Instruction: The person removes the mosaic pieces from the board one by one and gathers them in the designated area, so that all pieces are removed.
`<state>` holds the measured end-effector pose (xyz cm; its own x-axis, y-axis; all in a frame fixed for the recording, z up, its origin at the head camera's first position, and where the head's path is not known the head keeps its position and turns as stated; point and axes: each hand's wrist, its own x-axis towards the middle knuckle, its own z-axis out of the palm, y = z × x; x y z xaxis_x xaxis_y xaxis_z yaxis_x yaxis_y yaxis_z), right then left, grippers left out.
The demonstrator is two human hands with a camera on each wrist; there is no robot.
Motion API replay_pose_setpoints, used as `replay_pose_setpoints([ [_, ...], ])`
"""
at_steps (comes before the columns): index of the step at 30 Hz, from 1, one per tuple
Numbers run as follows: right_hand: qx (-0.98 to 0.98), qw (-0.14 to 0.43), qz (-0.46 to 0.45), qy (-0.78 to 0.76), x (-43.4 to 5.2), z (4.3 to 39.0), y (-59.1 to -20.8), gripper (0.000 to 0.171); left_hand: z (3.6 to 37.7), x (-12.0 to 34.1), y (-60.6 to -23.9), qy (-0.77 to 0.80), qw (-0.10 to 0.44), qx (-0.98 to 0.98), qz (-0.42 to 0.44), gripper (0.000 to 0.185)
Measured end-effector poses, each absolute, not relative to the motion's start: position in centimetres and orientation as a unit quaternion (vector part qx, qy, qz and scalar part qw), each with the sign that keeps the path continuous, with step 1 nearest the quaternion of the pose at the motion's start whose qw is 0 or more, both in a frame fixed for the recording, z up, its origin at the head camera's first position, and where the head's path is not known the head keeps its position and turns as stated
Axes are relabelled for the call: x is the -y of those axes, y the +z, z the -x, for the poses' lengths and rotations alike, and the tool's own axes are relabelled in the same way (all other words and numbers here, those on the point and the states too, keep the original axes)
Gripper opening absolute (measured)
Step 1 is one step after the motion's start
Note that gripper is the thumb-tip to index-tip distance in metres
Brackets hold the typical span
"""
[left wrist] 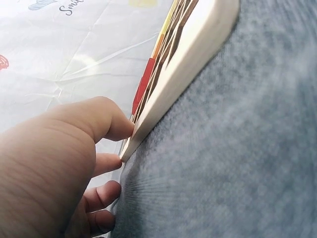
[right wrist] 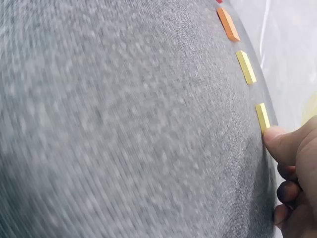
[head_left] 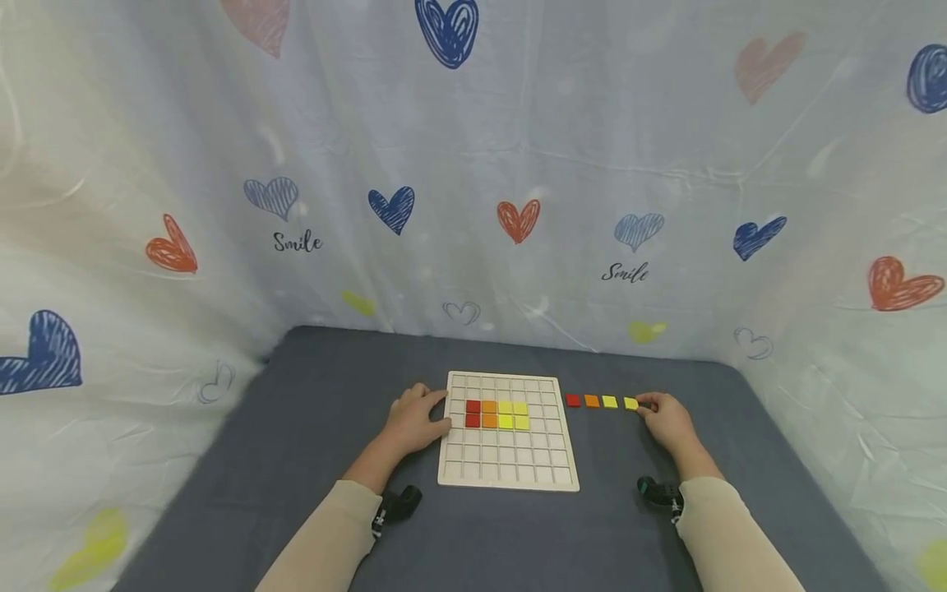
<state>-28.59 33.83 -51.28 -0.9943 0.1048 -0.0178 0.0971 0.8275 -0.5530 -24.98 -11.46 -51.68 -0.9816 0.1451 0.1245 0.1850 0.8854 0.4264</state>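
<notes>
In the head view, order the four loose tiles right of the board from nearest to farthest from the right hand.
1. Yellow tile, at the right hand's fingertips.
2. Yellow-orange tile, next leftward.
3. Orange tile, further left.
4. Red tile, closest to the board.

Quick count: one grid board (head_left: 509, 475), mid-frame on one grey table (head_left: 296, 427). Eight tiles sit in the board, a two-by-four block: two red (head_left: 473, 413), two orange (head_left: 489, 413), four yellow (head_left: 513, 414). Four loose tiles in a row right of the board: one red (head_left: 573, 400), one orange (head_left: 591, 401), two yellow (head_left: 618, 402). So twelve tiles in all. Two hands, left (head_left: 414, 421) and right (head_left: 668, 421).
</notes>
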Motion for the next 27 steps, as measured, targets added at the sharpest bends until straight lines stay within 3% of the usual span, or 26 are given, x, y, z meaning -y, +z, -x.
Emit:
replay_pose_setpoints([
  [6,0.951,0.031,0.051,0.303,-33.2,28.8,-51.5,0.032,25.0,11.6,-51.4,-0.225,0.049,0.970,0.084,0.055],
  [21,0.915,0.193,-0.079,0.344,-26.5,28.1,-48.2,0.030,25.0,11.8,-51.3,-0.220,0.061,0.970,0.081,0.054],
  [27,0.903,0.177,-0.126,0.371,-23.3,27.3,-47.2,0.029,24.8,11.5,-51.7,-0.224,0.060,0.968,0.090,0.054],
])
